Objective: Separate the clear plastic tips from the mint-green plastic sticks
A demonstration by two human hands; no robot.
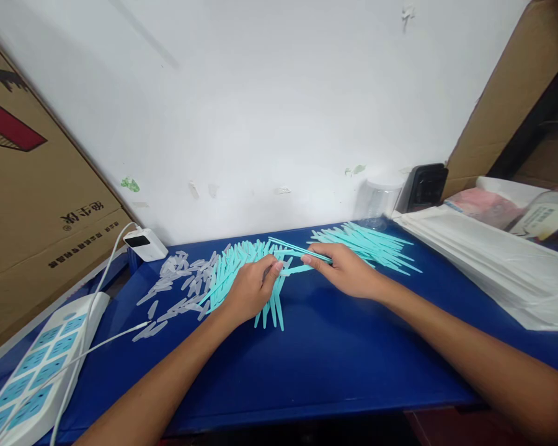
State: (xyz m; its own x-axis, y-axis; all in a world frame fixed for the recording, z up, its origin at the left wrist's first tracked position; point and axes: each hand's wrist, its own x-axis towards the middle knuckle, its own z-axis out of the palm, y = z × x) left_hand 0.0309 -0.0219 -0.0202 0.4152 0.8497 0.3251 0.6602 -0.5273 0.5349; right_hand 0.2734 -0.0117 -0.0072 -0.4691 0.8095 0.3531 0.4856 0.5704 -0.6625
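My left hand [255, 282] is closed, thumb and forefinger pinching a small translucent sleeve-like piece [287, 263] at the end of a slim turquoise stick [300, 269]. Fingers of my right hand [341, 266] are wrapped around several such turquoise sticks, which point left toward my left hand. Behind and under my left hand lies a heap of turquoise sticks [232, 263]. Loose translucent pieces [172, 269] are scattered to its left. Another pile of turquoise sticks [367, 244] rests beyond my right hand.
The blue table [283, 378] meets a white wall. On the left are a power strip [51, 365], a white charging device [145, 244] with cables, and a cardboard box [51, 186]. A clear jar [379, 201], a black object [426, 187] and white sheets [483, 266] stand right.
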